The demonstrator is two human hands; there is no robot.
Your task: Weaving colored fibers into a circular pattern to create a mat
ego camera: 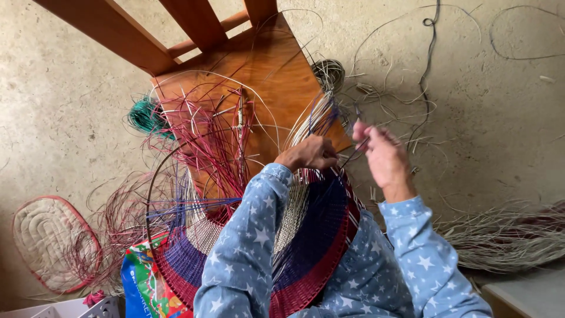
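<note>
Basket [312, 235] before chair [271, 76]; mat [50, 244] left

Your sleeves [247, 259]: pale blue, white stars. Woven basket [306, 247] in your lap: bands of red, dark blue, natural straw. Loose strands [206, 135]: magenta-red and blue. Coil [144, 116]: teal green. Chair [259, 65]: orange-brown wood. Quilted pad [50, 241]: beige, red edging. Bag [144, 282]: multicoloured print.

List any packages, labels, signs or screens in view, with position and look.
Printed plastic bag: bottom left, beside the round woven basket piece; crumpled, blue edges with red, green and yellow print.
White plastic crate: bottom-left corner, only its rim shows.
No signs or screens.
</note>
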